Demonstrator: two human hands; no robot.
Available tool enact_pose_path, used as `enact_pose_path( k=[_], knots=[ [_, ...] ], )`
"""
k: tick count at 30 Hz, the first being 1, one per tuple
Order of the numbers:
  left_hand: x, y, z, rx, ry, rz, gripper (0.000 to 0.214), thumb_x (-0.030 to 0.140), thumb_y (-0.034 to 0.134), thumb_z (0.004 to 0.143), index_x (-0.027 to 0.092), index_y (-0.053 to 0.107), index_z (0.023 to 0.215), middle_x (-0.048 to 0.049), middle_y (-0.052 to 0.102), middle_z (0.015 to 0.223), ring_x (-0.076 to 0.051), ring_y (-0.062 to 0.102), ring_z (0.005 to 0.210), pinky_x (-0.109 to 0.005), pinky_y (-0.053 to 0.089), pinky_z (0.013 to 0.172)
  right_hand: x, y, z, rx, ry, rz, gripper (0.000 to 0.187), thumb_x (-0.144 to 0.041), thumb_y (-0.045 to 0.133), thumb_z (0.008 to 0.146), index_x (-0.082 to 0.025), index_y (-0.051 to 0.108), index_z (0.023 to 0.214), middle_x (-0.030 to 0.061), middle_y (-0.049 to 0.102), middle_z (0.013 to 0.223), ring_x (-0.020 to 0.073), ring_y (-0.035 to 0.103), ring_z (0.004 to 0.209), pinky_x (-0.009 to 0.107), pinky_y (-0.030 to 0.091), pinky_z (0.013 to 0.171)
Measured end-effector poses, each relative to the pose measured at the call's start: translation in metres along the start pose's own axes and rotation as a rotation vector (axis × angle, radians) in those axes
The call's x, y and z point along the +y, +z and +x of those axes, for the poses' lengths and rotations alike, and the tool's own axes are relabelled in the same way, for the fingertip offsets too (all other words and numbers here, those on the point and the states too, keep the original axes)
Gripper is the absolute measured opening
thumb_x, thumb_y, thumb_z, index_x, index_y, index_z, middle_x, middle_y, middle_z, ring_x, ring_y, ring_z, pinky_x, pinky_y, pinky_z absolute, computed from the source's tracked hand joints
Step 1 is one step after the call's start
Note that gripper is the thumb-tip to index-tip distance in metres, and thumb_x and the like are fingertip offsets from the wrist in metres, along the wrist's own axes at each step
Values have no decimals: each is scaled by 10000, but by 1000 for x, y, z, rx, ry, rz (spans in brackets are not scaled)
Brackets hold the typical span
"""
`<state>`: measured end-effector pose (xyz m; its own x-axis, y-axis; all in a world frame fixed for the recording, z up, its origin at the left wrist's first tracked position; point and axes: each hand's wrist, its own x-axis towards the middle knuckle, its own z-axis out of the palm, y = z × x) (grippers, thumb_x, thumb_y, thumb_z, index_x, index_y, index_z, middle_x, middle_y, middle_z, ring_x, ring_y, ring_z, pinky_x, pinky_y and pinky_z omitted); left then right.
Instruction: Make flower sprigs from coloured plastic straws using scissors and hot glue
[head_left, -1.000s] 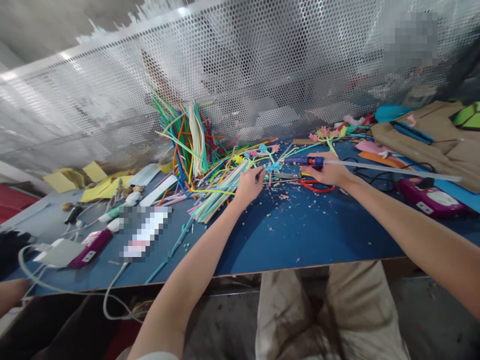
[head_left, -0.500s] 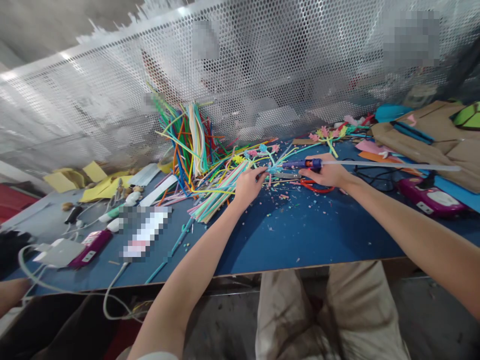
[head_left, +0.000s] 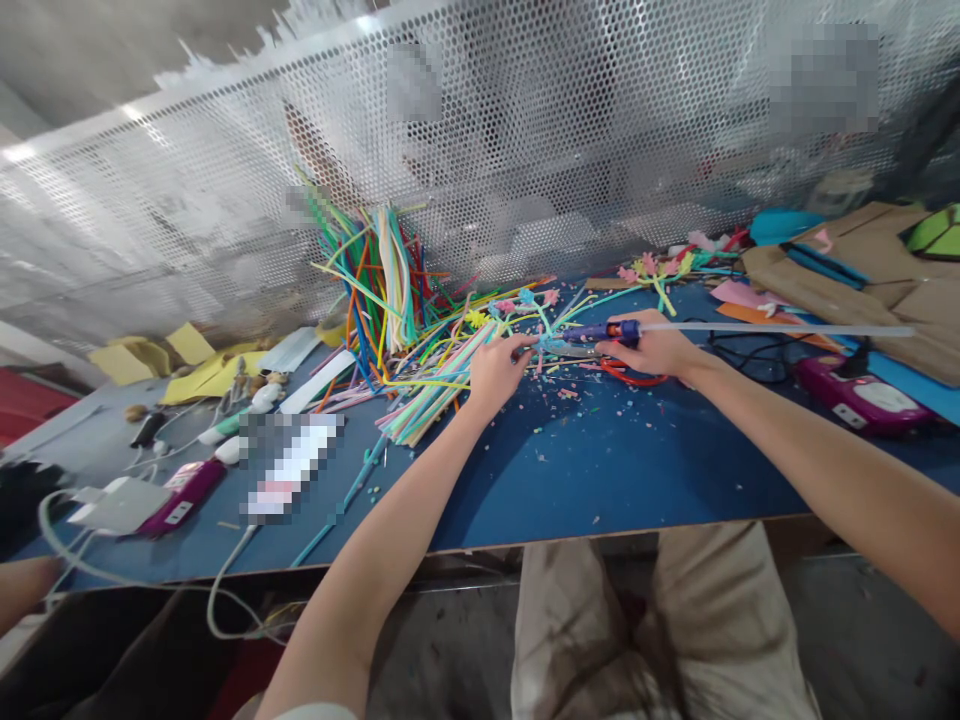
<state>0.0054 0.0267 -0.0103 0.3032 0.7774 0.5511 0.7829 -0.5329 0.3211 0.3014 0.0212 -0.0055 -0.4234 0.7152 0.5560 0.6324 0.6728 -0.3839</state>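
Note:
My right hand (head_left: 651,348) grips a purple-blue glue gun (head_left: 600,331), and a long translucent glue stick (head_left: 780,328) runs out of its back to the right. The gun's tip points left at a light-blue fuzzy pipe-cleaner piece (head_left: 553,345). My left hand (head_left: 498,372) pinches that piece between thumb and fingers; part of it is hidden. Scissors with red handles (head_left: 634,374) lie under my right hand, their blades partly covered. Just left of my left hand is a bundle of pastel pipe cleaners (head_left: 431,400).
Colourful pipe cleaners (head_left: 367,290) pile up against a perforated metal screen (head_left: 525,150). Clippings litter the blue table (head_left: 555,490). Finished-looking fuzzy flowers (head_left: 656,268) lie behind. Purple power strips (head_left: 862,395) sit at both sides; a phone (head_left: 292,465) and cables are on the left. Another person's arm (head_left: 26,590) shows lower left.
The glue gun has shifted slightly left, its tip closer to the light-blue piece. My left hand has barely moved.

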Motion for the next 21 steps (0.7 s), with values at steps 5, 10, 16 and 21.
enact_pose_path(
  k=[5, 10, 16, 21],
  knots=[
    [1, -1, -1, 10, 4, -37, 208, 250, 666, 924, 299, 760, 1103, 4, 759, 922, -159, 684, 816, -263, 489, 753, -1, -1, -1, -22, 6, 6, 380, -522, 651, 879, -226, 531, 673, 5, 543, 605, 167, 474, 569, 329, 318, 572],
    [-1, 0, 0, 2, -25, -52, 190, 274, 654, 938, 290, 759, 1094, 9, 774, 927, -164, 701, 817, -264, 492, 738, -1, -1, -1, 0, -1, 18, 363, -508, 647, 886, -230, 548, 674, 5, 542, 618, 167, 467, 581, 334, 314, 584],
    [0, 2, 4, -48, -2, -64, 272, 301, 669, 927, 252, 754, 1181, -15, 777, 945, -160, 657, 745, -276, 507, 747, 1, 0, -2, 46, 18, -8, 363, -513, 638, 894, -236, 535, 683, 3, 529, 613, 172, 469, 592, 335, 317, 586],
    [-1, 5, 3, -35, 23, -72, 318, 408, 604, 977, 224, 767, 1178, -47, 776, 939, -174, 652, 769, -294, 503, 747, 2, 1, -3, 76, 39, 22, 358, -524, 632, 904, -233, 552, 710, 16, 564, 642, 182, 502, 620, 342, 334, 601]
  ],
)
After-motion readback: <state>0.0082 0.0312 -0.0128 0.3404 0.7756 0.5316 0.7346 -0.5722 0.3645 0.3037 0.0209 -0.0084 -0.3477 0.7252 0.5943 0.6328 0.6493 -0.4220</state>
